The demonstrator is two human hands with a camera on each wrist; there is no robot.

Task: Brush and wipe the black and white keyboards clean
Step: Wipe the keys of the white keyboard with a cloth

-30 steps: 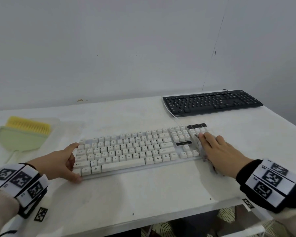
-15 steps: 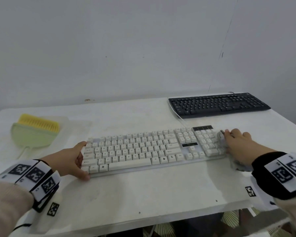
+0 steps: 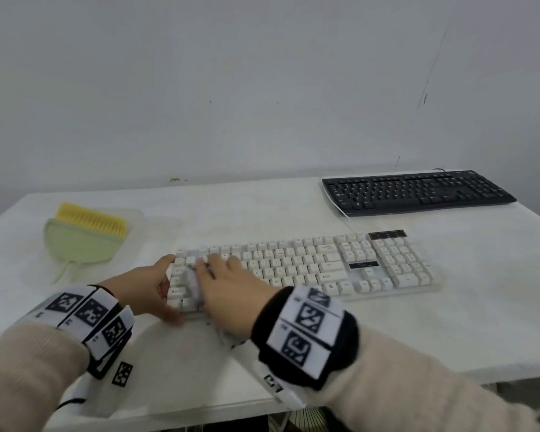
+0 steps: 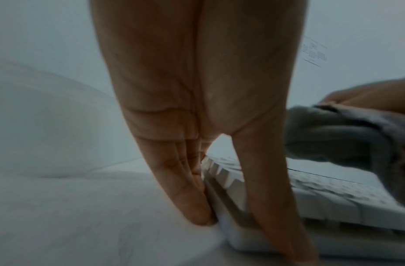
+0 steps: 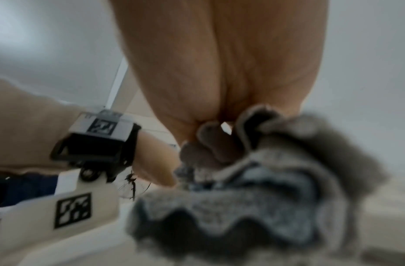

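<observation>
Hands meet at the near left end of the white keyboard (image 3: 303,266): left hand (image 3: 144,286) braces that end, straight fingers on its side edge and thumb along its front edge, while right hand (image 3: 231,288) bunches a soft grey cloth (image 5: 253,189) against the keys. Keyboard looks light and stiff, likely to slide, so hold its end edges. Farther back, yellow brush (image 3: 86,235) lies left, black keyboard (image 3: 418,191) right, on the table (image 3: 480,307).

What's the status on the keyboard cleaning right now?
Left hand braces white keyboard's left end. Right hand presses grey cloth on its left keys. Black keyboard and brush untouched. Nothing blocking.
</observation>
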